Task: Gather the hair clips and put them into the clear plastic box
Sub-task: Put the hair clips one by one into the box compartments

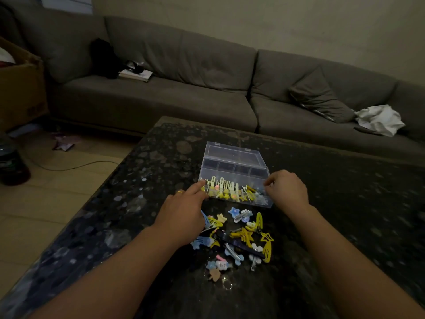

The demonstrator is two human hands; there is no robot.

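A clear plastic box [234, 178] sits open on a dark speckled table [345, 192], its lid tipped back toward the sofa [184, 88]. Along the box's near side stands a row of pale yellow and cream hair clips [226, 189], packed upright against the front wall.

The left hand [184, 210] lies at the box's near left corner, fingers stretched toward the packed clips; its grip looks relaxed and open, with the fingertips touching or just beside the leftmost clips, though the dim light makes the contact hard to judge. A gold ring [179, 192] shows on one finger. The right hand [286, 188] rests at the box's near right corner with its fingers curled inward against the wall; whether this grip pinches the box edge or a clip cannot be told.

Between the two forearms, just nearer than the box, a loose pile of hair clips [239, 236] lies on the table: yellow star-shaped snap clips [268, 246], blue ones, a blue star [234, 212], a dark purple clip [239, 245] lying across the middle, and small pastel figures at the near edge. The left hand's heel covers the pile's left edge.

On the sofa behind are a grey cushion [319, 97], a crumpled white cloth [379, 119], a black bag [103, 57] and a book [135, 74]. A cardboard box [20, 88] stands at the far left, and a dark bottle [11, 162] is on the floor.
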